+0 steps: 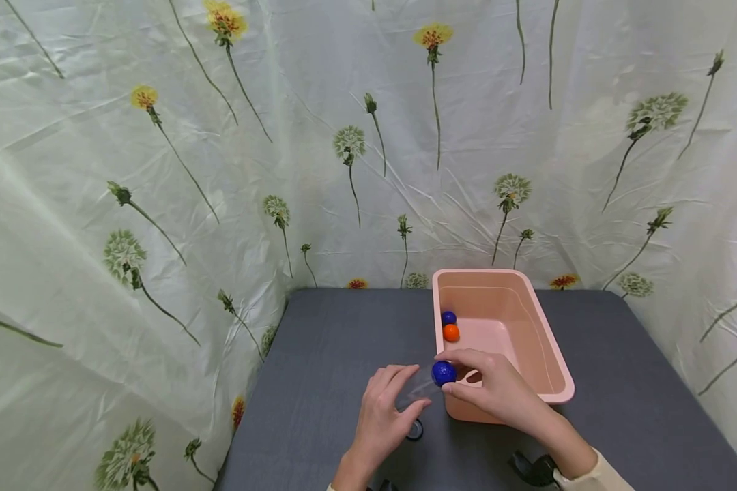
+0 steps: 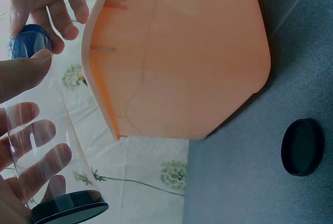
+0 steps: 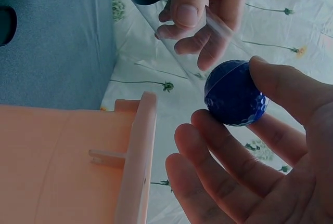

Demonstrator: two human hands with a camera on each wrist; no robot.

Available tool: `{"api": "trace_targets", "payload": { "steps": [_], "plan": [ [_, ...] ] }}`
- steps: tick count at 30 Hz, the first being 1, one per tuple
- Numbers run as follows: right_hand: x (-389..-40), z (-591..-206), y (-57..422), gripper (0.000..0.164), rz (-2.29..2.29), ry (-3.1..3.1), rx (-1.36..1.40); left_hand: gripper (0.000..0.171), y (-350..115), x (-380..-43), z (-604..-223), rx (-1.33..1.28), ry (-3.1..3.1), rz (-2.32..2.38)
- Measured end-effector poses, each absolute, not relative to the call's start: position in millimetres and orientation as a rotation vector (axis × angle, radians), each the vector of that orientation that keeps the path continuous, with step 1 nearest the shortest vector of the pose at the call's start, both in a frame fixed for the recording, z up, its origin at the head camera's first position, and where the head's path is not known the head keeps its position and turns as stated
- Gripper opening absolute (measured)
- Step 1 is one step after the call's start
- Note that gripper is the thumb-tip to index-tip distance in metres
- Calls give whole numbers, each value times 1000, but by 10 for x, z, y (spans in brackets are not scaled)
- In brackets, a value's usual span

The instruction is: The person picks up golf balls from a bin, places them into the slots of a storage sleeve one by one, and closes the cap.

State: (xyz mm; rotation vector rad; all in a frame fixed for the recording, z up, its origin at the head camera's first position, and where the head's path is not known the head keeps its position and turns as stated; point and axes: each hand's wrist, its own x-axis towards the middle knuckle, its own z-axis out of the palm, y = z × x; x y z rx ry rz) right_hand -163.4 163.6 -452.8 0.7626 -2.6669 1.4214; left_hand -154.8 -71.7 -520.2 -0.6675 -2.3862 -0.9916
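My left hand [image 1: 383, 412] grips a clear plastic tube [image 2: 61, 108], its fingers showing through the wall in the left wrist view. A black cap [image 2: 70, 206] covers the tube's lower end. At the other end, my right hand [image 1: 497, 385] pinches a dimpled blue golf ball [image 3: 235, 94] between thumb and fingers. Part of the ball sits within the tube's open mouth. Both hands are over the near left corner of a peach plastic bin [image 1: 564, 368]. Inside the bin, another blue ball [image 1: 448, 318] and an orange ball [image 1: 451, 333] lie against the left wall.
A loose black cap [image 2: 303, 147] lies on the dark grey tabletop [image 1: 338, 334], left of the bin and below my left hand. Behind the table hangs a pale curtain [image 1: 319, 204] with a dandelion print. A black strap [image 1: 534, 470] shows at my right wrist.
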Motion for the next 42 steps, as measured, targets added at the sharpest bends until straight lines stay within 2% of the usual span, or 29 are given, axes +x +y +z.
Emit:
{"api": "trace_targets", "payload": {
  "steps": [29, 42],
  "plan": [
    [-1676, -4488, 1665, 37, 1363, -2629, 777, 54, -728, -1530, -5221, -680, -2406, -1055],
    [-1941, -4294, 1799, 36, 1299, -2563, 836, 54, -771, -1557, -5266, -678, -2368, -1073]
  ]
}}
